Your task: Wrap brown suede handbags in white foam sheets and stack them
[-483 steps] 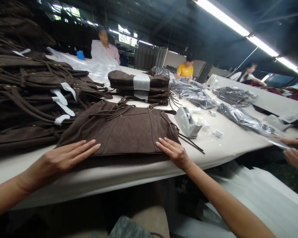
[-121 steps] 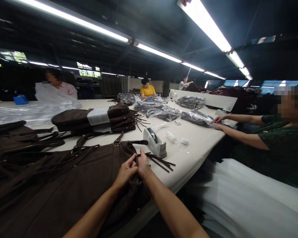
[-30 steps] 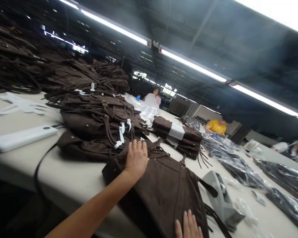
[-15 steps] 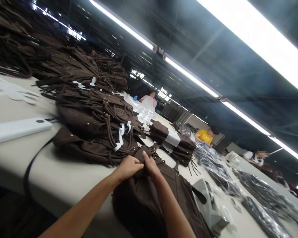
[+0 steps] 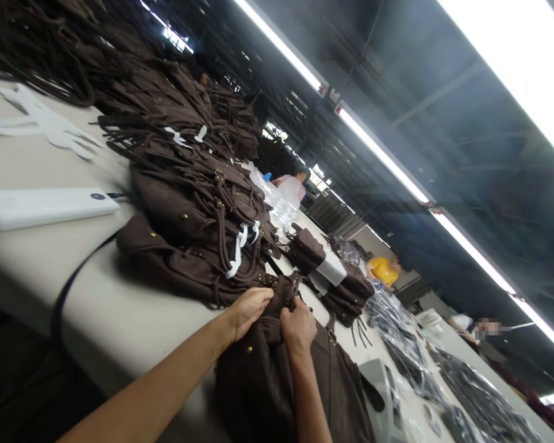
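Note:
A dark brown bag [image 5: 337,381] with brass studs lies at the table's near edge, in front of me. My left hand [image 5: 252,311] is closed on the fabric at the bag's upper edge, fingers folded over it. Just to the right, my right hand [image 5: 299,323] grips the same edge in a fist, thumb up. A fold of brown cloth rises between the two hands. Behind them lies a pile of similar brown bags [image 5: 189,215] with looped handles and white paper strips [image 5: 235,252].
A white rectangular device [image 5: 46,208] and a pair of white gloves [image 5: 46,123] lie at left. A grey tape dispenser [image 5: 382,394] stands right of the bag. Beyond are a bundle of brown bags [image 5: 355,280], plastic-wrapped items [image 5: 406,338] and a person in yellow [image 5: 382,271].
My hands have moved slightly apart along the bag's edge, and the right has curled into a fist around it. A brass stud now shows below them. The view has tilted and shifted.

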`<state>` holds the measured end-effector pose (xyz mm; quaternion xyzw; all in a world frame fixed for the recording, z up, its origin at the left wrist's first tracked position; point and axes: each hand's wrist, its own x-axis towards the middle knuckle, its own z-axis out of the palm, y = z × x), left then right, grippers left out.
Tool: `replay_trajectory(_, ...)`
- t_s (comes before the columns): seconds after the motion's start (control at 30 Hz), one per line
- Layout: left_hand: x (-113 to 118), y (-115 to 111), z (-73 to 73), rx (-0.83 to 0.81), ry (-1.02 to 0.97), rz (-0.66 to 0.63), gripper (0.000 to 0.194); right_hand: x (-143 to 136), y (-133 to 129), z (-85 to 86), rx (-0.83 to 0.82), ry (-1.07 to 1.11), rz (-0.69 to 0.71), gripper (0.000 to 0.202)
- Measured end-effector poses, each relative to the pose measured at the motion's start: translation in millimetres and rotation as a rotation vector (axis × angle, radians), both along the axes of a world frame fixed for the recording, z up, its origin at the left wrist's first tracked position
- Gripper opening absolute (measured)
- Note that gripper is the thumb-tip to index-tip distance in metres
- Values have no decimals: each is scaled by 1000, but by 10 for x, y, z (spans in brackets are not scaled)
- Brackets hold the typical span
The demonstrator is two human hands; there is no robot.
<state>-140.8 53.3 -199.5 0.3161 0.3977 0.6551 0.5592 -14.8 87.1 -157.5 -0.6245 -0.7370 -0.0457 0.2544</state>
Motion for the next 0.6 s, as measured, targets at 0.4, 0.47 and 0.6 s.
replay_trajectory(0.4, 84, 42, -215, -164, 678, 124, 50, 21, 197, -67, -334, 1082, 161, 37)
replay_trajectory(0.47, 51, 25, -182, -159, 805, 154, 56, 78, 198, -69, -302, 1110, 110, 38)
replay_trajectory(0.6, -80, 81, -101, -146, 926, 163, 24, 304, 326, -89, -202, 1042, 103, 37)
